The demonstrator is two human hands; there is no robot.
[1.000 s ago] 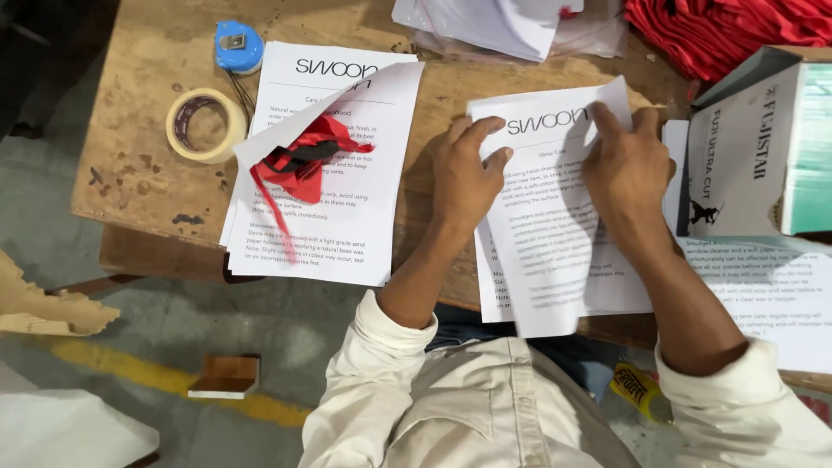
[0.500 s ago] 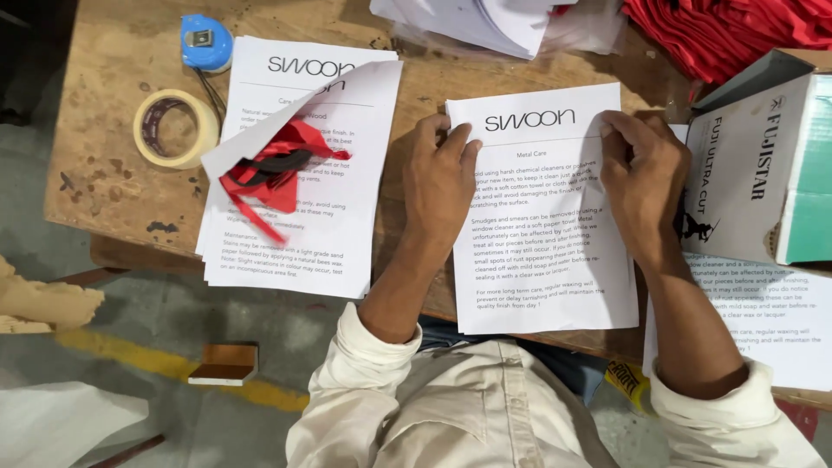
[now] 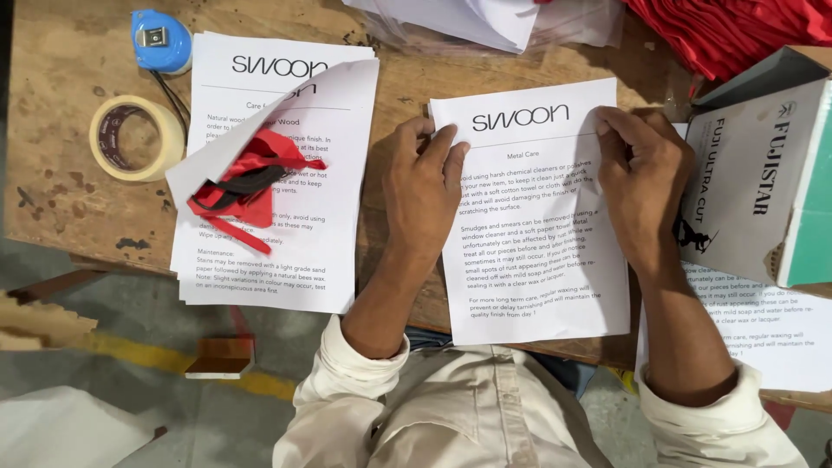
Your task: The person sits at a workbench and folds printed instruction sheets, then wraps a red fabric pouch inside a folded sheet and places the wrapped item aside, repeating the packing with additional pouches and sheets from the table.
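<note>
Fingers [image 3: 607,130] of the right hand [image 3: 641,186] pinch the thin white printed paper sheet [image 3: 533,260] at its top edge; left hand [image 3: 425,186] lies flat, pinning it to the wooden tabletop [image 3: 61,191]. Light, floppy, easily creased: best held by an edge.

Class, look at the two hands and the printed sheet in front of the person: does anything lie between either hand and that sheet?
Nothing visible does. The left hand lies on the printed sheet at its left edge, and the right hand touches its upper right edge.
</note>
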